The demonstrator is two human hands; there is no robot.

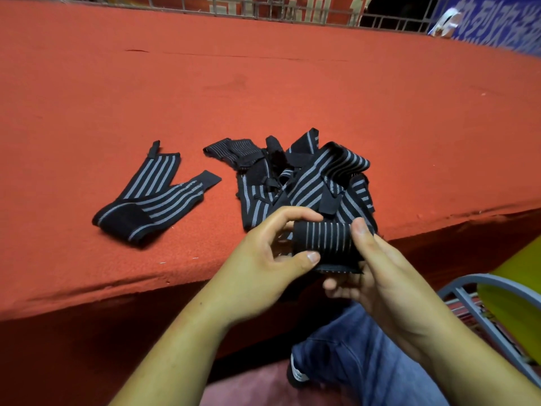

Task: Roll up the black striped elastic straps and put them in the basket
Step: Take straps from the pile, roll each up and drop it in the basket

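One red felt-covered table (263, 98) fills the upper and middle frame and carries all loose stock. A grey wire basket (468, 303), partly visible at the lower right edge, sits below table level; it is judged to be the drop point, within reach of the right hand (386, 276).

One tangled pile of black striped elastic straps (307, 177) lies at frame centre, near the table's front edge and just beyond the hands. One single strap (152, 197) lies flat at centre left, well apart from the pile.

The left hand (257, 265) and the right hand meet at lower centre, off the table. Between them is the rolled strap (322, 241), with a short tail hanging below. The left fingers (292, 213) curl round its left end. The right thumb presses on its right end and the right fingers cup underneath. This two-sided grip prevents the elastic from springing open. Rolling appears nearly complete; no strap can be seen in the basket.
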